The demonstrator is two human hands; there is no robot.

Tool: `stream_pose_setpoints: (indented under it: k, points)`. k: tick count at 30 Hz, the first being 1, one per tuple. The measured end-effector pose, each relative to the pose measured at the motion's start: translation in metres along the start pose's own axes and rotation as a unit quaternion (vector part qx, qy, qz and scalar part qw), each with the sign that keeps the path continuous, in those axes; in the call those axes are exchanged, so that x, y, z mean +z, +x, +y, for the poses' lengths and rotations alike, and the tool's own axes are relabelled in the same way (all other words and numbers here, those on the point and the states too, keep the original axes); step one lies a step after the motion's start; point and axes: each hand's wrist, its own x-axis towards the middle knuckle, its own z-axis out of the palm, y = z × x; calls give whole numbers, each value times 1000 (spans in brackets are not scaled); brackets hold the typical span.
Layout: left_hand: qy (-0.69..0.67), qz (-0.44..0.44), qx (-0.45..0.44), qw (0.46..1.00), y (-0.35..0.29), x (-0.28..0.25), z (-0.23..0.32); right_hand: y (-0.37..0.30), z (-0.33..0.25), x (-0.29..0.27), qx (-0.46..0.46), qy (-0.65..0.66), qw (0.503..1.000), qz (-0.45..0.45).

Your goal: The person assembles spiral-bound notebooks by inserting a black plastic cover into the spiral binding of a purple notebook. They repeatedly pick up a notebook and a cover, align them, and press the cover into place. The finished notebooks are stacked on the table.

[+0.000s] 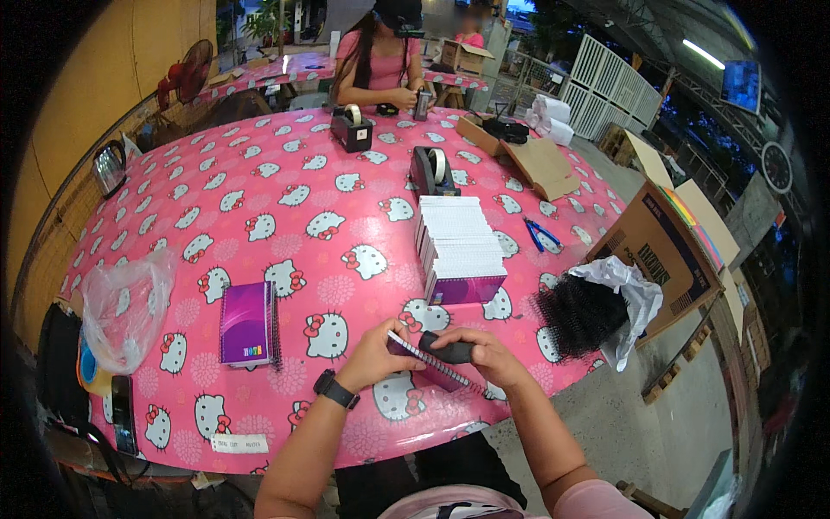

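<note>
Pink cartoon-cat cloth covers this big table [194,324], with a yellow wall on the left and a co-worker [380,73] in a pink shirt busy at the far edge. Down at the near edge, the left hand [373,356] has a purple spiral notebook [445,374] pinched by one end, tilted up, just in front of the long row of notebooks [460,242] with white page edges. Meanwhile the right hand [491,356] is wrapped around a small black object [451,349] held against the coil side; can't really tell what it is. Off to the left sits another purple notebook pile [245,324], near a crumpled clear bag [128,313]. Over on the right you've got blue-handled pliers [542,234], a heap of black coils [581,318] partly by white plastic [638,298], and an open carton [661,259].
</note>
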Motion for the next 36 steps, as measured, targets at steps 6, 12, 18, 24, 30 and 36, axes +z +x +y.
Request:
stream_pose_setpoints:
  k: [6, 12, 18, 24, 30, 36]
  points:
    - [-45, 10, 17, 999, -1, 3, -4, 3, 10, 3, 4, 24, 1000, 10]
    - [40, 12, 8, 999, 0, 1, 4, -12, 23, -12, -29, -243, 959, 146]
    - [-12, -39, 0, 999, 0, 12, 4, -44, 13, -51, -23, -477, 861, 173]
    - [-168, -40, -31, 985, -3, 19, 1, -8, -16, 21, -39, -260, 955, 135]
    - [-259, -4, -46, 965, 4, 18, -8, 9, 8, 26, -5, -138, 980, 146]
    - [-229, 19, -34, 973, 0, 19, -8, 7, -16, 41, -23, -316, 940, 130]
